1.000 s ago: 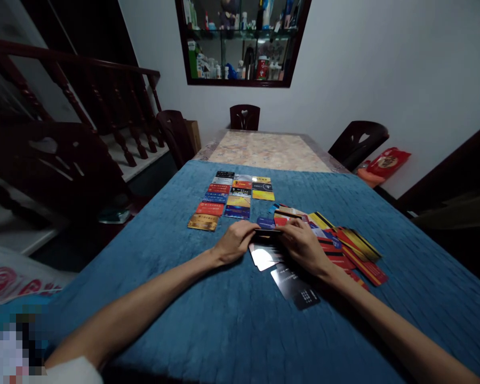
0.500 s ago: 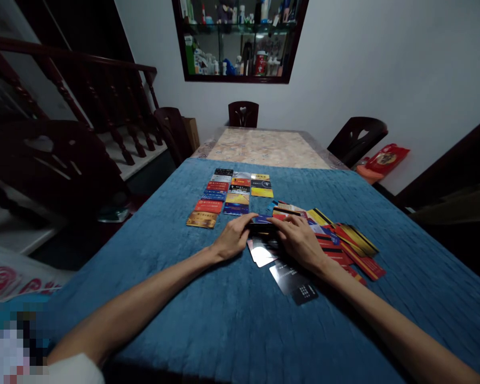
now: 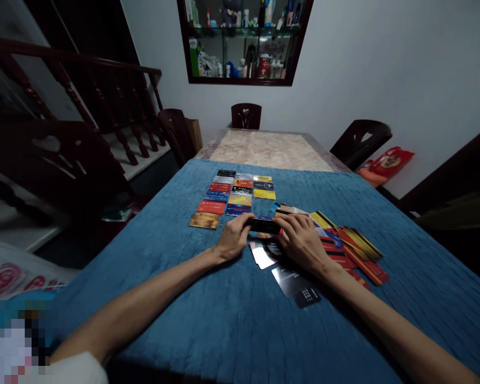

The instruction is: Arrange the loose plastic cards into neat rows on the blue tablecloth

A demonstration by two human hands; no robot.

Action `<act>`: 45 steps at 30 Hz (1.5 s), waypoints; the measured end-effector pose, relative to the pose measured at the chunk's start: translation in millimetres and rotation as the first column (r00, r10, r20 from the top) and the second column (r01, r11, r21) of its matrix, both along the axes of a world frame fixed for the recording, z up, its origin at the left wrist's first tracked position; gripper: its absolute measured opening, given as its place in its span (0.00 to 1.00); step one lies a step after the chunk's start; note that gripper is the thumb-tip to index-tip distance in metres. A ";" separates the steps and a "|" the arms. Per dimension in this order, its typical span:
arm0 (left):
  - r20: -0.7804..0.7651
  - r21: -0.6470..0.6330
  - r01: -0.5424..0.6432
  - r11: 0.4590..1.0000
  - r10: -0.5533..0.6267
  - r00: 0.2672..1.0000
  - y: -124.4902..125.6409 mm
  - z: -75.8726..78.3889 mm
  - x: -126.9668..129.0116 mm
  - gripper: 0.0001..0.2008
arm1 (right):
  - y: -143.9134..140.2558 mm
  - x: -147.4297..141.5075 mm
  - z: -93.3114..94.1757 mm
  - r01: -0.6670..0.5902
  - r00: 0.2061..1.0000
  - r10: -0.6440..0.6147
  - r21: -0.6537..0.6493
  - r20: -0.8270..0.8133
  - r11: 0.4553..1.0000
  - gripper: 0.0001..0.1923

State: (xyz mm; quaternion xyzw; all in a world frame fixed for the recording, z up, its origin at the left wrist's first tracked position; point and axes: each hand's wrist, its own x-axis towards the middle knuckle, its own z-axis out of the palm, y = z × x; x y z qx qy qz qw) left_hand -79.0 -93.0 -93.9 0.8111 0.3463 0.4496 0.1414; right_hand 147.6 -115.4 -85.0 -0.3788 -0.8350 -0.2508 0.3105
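1. Nearest the camera, two bare forearms reach forward over the blue cloth [image 3: 208, 320] that covers the near part of the tabletop [image 3: 268, 149].
2. A dark card with white print [image 3: 296, 286] lies flat on the cloth just under the right forearm, and a pale glossy card [image 3: 263, 255] lies a little further on, between the two wrists.
3. The left hand [image 3: 232, 240] is curled, its fingers closed on the left end of a dark card [image 3: 263, 225].
4. The right hand [image 3: 300, 241] is curled the same way, fingertips pinching the right end of that card.
5. The dark card is thus held between both hands, level and raised just above the cloth, near the middle of the tabletop.
6. To the right of the right hand, a loose spread of cards [image 3: 352, 250], red, yellow and black, lies overlapping on the cloth.
7. Just beyond the left hand, a neat grid of cards [image 3: 232, 197] is laid out in three columns, side by side, with a gold card [image 3: 204, 220] at its near left corner.
8. Past the cloth's far edge the tabletop shows bare, pale and marbled.
9. Dark wooden chairs [image 3: 246, 116] stand at the far end and at the sides; a red bag [image 3: 390, 161] rests by the right one.
10. On the far wall a framed cabinet [image 3: 244, 40] holds bottles, and a wooden stair rail [image 3: 84, 80] rises at the left.
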 end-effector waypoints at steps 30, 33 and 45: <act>-0.265 0.367 0.061 0.928 0.041 0.963 -1.4 12.7 -8.1 0.33 | -5.1 -0.3 14.9 -0.035 0.992 0.038 0.033 -0.116 0.999 0.29; -0.323 0.403 0.090 0.911 0.049 0.945 3.4 17.2 -11.2 0.31 | -3.9 -0.2 18.8 -0.049 0.994 0.052 0.028 -0.098 0.998 0.27; -0.394 0.417 0.155 0.896 0.025 0.919 23.0 35.7 -30.6 0.31 | 19.2 -3.3 34.7 -0.125 0.992 0.125 0.009 -0.029 0.992 0.26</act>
